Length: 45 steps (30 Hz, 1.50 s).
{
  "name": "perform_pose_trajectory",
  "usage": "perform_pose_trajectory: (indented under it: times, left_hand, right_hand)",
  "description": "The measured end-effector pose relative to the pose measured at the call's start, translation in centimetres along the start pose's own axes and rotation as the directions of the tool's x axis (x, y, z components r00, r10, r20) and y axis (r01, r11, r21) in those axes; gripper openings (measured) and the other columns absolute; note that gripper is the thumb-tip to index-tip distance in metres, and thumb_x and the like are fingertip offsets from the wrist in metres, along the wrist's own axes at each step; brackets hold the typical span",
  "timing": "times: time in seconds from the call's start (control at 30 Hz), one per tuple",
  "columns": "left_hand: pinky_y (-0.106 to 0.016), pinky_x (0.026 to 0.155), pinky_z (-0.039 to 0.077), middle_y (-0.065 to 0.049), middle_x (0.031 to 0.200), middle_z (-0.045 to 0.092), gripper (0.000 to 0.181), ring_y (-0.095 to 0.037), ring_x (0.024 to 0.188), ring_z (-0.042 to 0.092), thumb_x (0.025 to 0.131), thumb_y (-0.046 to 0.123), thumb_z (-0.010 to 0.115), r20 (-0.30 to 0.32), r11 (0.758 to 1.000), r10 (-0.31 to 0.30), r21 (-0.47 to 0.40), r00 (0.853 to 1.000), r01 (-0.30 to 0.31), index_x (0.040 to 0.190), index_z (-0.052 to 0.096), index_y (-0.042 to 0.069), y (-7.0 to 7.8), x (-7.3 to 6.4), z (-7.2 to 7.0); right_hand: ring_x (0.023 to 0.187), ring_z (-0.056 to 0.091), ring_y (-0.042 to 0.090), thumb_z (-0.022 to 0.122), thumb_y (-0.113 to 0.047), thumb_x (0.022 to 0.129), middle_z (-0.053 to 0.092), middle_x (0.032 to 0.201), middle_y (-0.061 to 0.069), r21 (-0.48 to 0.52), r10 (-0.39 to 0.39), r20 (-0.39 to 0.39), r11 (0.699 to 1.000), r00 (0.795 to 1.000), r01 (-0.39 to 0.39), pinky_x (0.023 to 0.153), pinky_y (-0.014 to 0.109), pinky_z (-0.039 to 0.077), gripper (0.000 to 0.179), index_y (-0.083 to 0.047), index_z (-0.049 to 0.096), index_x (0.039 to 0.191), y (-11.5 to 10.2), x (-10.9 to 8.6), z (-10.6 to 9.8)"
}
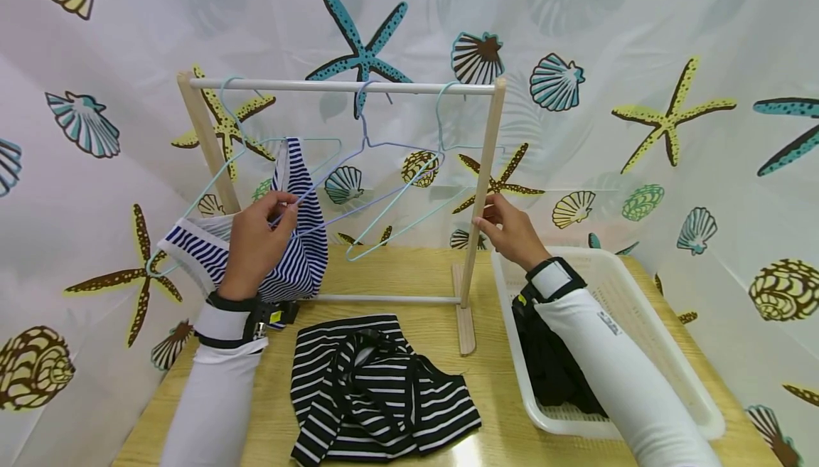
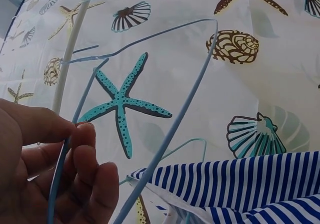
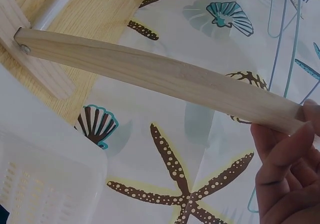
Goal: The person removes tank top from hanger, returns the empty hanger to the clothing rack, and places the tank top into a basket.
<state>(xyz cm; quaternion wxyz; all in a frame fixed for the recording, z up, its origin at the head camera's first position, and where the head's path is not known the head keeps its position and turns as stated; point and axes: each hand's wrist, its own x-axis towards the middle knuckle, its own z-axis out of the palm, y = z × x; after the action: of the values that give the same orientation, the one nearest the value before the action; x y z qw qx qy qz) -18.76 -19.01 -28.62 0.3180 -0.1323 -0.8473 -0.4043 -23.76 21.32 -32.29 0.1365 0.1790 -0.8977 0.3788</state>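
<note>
My left hand (image 1: 259, 236) pinches one sloping side of a periwinkle-blue wire hanger (image 2: 191, 97), whose hook hangs over the rack's white top rail (image 1: 288, 85). Beside that hand, a blue-and-white striped garment (image 1: 307, 261) hangs from a mint-green hanger (image 1: 207, 184) at the rail's left end. With thumb and fingers, my right hand (image 1: 512, 232) holds the rack's right wooden post (image 3: 170, 79) about midway up. Near the post, another mint-green hanger (image 1: 439, 122) hangs bare. The blue hanger's lower bar is partly hidden behind my left hand and the garment.
A black-and-white striped garment (image 1: 320, 342) lies crumpled on the wooden table (image 1: 493, 382) in front of the rack. To the right stands a white plastic basket (image 1: 518, 374) with black clothing (image 1: 553, 367) inside. A shell-and-starfish patterned curtain (image 1: 576, 154) surrounds the table.
</note>
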Motion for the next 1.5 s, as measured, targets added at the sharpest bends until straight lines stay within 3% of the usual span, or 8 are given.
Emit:
perform_pose_trajectory:
  times: [0.17,0.47,0.67,0.83,1.0,1.13,1.3,1.5]
  left_hand:
    - [-0.028,0.066,0.042,-0.015,0.093,0.067,0.019,-0.024,0.081,0.059,0.096,0.011,0.057,0.035,1.0,0.018,-0.004,0.999,-0.018,0.108,0.066,0.0,-0.4,-0.1,0.1]
    - [-0.028,0.066,0.044,-0.014,0.098,0.065,0.02,-0.024,0.085,0.059,0.095,0.009,0.058,0.047,0.999,0.039,0.013,0.998,-0.04,0.112,0.066,0.001,-0.6,-0.1,0.2]
    - [-0.027,0.066,0.042,-0.012,0.098,0.065,0.021,-0.022,0.085,0.058,0.094,0.011,0.059,0.03,0.999,0.042,0.005,0.999,-0.042,0.112,0.067,0.003,-0.5,-0.3,0.3]
    - [-0.035,0.073,0.048,-0.013,0.102,0.063,0.022,-0.024,0.089,0.059,0.095,0.014,0.059,0.003,0.999,0.042,0.003,0.999,-0.042,0.112,0.067,0.003,-0.3,-0.2,-0.1]
    - [-0.044,0.079,0.049,-0.014,0.105,0.061,0.022,-0.027,0.094,0.058,0.094,0.013,0.058,-0.022,0.998,0.064,-0.016,0.998,-0.064,0.111,0.067,0.001,0.6,-0.2,-0.6]
    - [-0.045,0.082,0.046,-0.014,0.105,0.061,0.022,-0.026,0.096,0.057,0.093,0.012,0.059,-0.029,0.993,0.116,-0.034,0.993,-0.117,0.11,0.068,0.002,1.7,-0.4,-1.0]
    - [-0.044,0.086,0.041,-0.012,0.108,0.061,0.023,-0.026,0.099,0.055,0.091,0.012,0.062,0.016,0.979,0.195,-0.066,0.981,-0.194,0.112,0.068,0.004,3.3,-0.8,-1.6]
    - [-0.043,0.086,0.042,-0.011,0.111,0.06,0.023,-0.025,0.102,0.055,0.089,0.012,0.065,0.076,0.961,0.273,-0.06,0.959,-0.269,0.112,0.068,0.006,5.0,-1.6,-1.8]
  right_hand:
    - [0.103,0.064,0.029,0.06,-0.021,0.097,0.066,0.111,0.014,0.024,0.005,0.009,1.0,1.0,-0.005,0.066,0.042,0.051,0.031,-0.009,0.051,0.124,-0.2,-0.2,0.1]
    - [0.103,0.064,0.029,0.061,-0.02,0.096,0.066,0.11,0.015,0.033,-0.003,0.009,0.999,1.0,0.003,0.079,0.047,0.05,0.031,-0.008,0.051,0.123,-0.4,-0.4,0.2]
    - [0.104,0.064,0.031,0.061,-0.018,0.096,0.065,0.112,0.016,0.037,-0.002,0.012,0.999,1.0,0.002,0.087,0.05,0.048,0.032,-0.007,0.051,0.124,-0.3,-0.5,0.3]
    - [0.104,0.064,0.03,0.06,-0.019,0.097,0.065,0.111,0.016,0.041,-0.009,0.011,0.999,1.0,0.008,0.082,0.049,0.05,0.032,-0.007,0.051,0.125,-0.3,-0.5,0.2]
    - [0.105,0.064,0.03,0.06,-0.019,0.097,0.065,0.111,0.016,0.041,-0.008,0.01,0.999,1.0,0.007,0.079,0.048,0.05,0.032,-0.007,0.051,0.125,-0.5,-0.5,0.0]
    - [0.105,0.063,0.03,0.06,-0.019,0.097,0.065,0.112,0.015,0.038,-0.003,0.01,0.999,1.0,0.002,0.079,0.048,0.05,0.033,-0.007,0.051,0.125,-0.4,-0.4,-0.1]
    - [0.106,0.063,0.03,0.06,-0.019,0.097,0.065,0.112,0.015,0.037,0.007,0.016,0.999,1.0,-0.008,0.077,0.046,0.05,0.033,-0.007,0.05,0.125,-0.6,-0.4,0.0]
    - [0.106,0.063,0.03,0.06,-0.022,0.097,0.064,0.114,0.016,0.041,0.033,0.03,0.999,0.999,-0.034,0.061,0.038,0.052,0.033,-0.008,0.05,0.126,-0.7,-0.5,-0.2]
